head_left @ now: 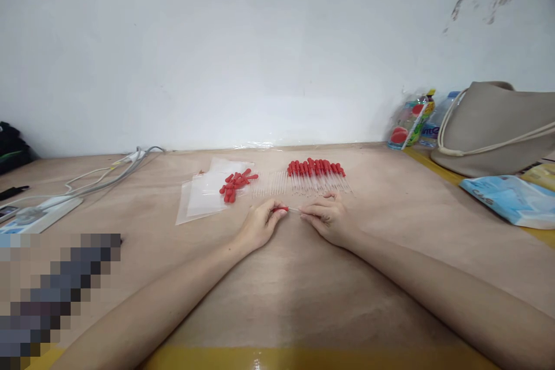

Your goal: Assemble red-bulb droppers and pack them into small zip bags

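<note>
My left hand (pixel 259 225) is closed on a red rubber dropper bulb (pixel 281 208) at the middle of the table. Between the two hands runs a thin clear dropper tube (pixel 293 210), its left end at the red bulb. Fingertips of my right hand (pixel 332 221) pinch the tube's other end. Just beyond my hands lies a row of clear tubes (pixel 271 182) without bulbs. To its right is a row of droppers with red bulbs (pixel 315 167). Loose red bulbs (pixel 236 181) are heaped on clear plastic bags (pixel 203 196) at the left.
On the wooden table (pixel 260 295), cables (pixel 97 182) run to a white power strip (pixel 58 212) at the left. A beige bag (pixel 498 127), bottles (pixel 410 121) and a blue-white packet (pixel 511 199) stand or lie at the right. A white wall (pixel 217 58) closes the back.
</note>
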`<action>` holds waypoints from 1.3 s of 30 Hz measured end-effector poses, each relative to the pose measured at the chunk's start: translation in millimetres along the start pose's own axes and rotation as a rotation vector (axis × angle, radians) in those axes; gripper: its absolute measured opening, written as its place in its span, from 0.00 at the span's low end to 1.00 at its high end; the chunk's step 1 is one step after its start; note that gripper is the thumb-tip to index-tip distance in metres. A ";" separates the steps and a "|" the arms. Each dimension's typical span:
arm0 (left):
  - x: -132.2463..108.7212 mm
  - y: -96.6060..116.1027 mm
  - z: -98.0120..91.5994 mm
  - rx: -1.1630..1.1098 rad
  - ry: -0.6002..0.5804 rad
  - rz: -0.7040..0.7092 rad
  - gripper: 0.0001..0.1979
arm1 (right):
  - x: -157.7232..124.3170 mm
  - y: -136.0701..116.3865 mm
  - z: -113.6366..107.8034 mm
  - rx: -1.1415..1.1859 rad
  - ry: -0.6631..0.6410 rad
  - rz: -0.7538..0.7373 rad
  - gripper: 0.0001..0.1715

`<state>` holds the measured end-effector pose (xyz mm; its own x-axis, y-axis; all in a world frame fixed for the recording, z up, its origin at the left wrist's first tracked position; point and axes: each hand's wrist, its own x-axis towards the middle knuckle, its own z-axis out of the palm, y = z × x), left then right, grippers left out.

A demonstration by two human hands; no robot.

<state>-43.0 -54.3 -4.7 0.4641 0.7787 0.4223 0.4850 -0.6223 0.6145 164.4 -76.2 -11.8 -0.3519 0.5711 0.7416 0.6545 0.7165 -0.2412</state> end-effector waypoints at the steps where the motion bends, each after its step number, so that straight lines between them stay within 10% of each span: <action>1: -0.3 -0.4 0.0 -0.011 -0.002 0.007 0.09 | -0.1 1.3 0.6 0.015 -0.004 -0.007 0.07; 22: -1.9 6.1 -5.0 -0.087 -0.204 0.060 0.09 | 2.9 11.4 -1.4 0.069 -0.118 -0.093 0.07; 39: -3.4 0.0 -0.8 0.167 -0.065 0.327 0.08 | 2.4 -7.8 -3.0 -0.146 -0.124 -0.091 0.15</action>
<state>-45.2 -56.9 -5.5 0.6581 0.5329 0.5319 0.4151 -0.8461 0.3342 160.4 -81.7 -6.2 -0.4880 0.5580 0.6712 0.7030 0.7070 -0.0767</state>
